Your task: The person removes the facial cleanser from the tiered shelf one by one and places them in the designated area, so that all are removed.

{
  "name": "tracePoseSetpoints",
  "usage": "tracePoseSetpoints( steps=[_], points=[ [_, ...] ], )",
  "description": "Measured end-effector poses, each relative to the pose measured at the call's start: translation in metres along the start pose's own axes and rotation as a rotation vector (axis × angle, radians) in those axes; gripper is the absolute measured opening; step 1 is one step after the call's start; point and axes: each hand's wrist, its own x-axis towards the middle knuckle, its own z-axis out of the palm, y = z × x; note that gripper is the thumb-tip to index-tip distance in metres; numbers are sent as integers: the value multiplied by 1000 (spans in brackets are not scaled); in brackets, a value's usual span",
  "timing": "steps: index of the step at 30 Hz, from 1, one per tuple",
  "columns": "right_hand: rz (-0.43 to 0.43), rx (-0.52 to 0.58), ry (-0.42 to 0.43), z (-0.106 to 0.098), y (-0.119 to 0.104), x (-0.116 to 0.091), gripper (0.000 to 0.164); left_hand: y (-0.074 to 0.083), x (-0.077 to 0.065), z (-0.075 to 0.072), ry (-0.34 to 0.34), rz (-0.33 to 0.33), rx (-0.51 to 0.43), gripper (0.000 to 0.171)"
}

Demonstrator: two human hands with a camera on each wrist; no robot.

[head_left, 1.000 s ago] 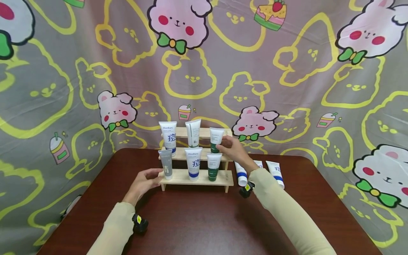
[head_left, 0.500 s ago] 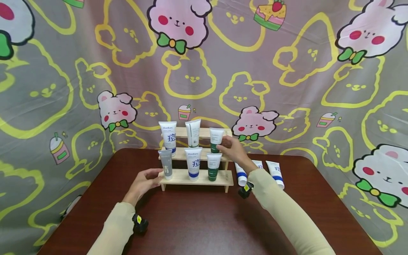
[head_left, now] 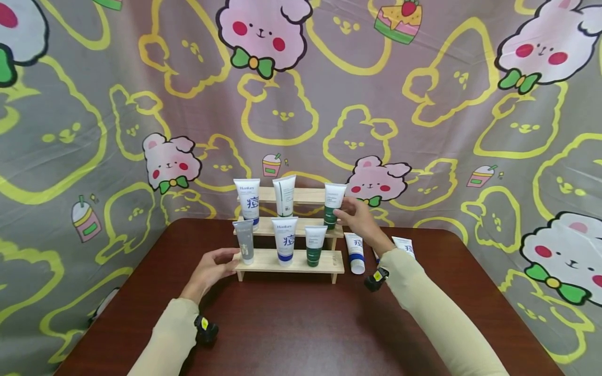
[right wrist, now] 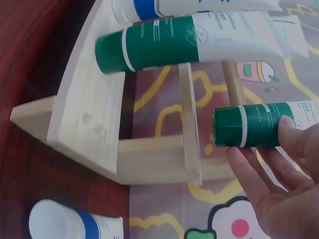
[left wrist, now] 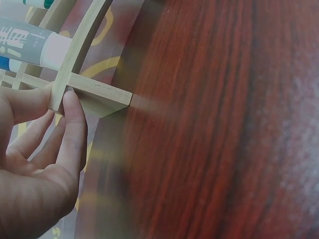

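Note:
My right hand (head_left: 361, 218) holds a white-and-green squeeze tube (head_left: 335, 194) upright at the right end of the wooden stepped stand (head_left: 310, 267). In the right wrist view, thumb and fingers grip this tube near its green cap (right wrist: 228, 127), which looks clear of the middle step. At the stand's left end, my left hand (head_left: 210, 271) pinches the lowest step between thumb and fingers. A grey tube (head_left: 245, 243), a white-and-blue tube (head_left: 284, 241) and another white-and-green tube (head_left: 315, 245) stand on that step. Higher up are a white-and-blue tube (head_left: 249, 201) and a white tube (head_left: 284, 196).
Right of the stand, white-and-blue tubes lie on the dark red-brown table (head_left: 301, 324): one tube (head_left: 356, 253) beside the stand, another tube (head_left: 403, 245) farther right. My right forearm partly covers the tubes there. A patterned curtain (head_left: 301, 130) hangs behind the table.
My right hand has moved a little to the right, taking the white-and-green tube with it along the stand. The left hand keeps its place on the stand.

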Motion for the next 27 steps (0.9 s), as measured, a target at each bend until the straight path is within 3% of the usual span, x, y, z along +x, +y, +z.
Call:
tracePoseSetpoints(
  steps=[11, 27],
  points=[
    [51, 0, 3, -29, 10, -10, 41, -1, 0, -3, -1, -14, 23, 45],
    [113, -103, 39, -69, 18, -28, 45, -1, 6, -1, -5, -23, 14, 44]
  ],
)
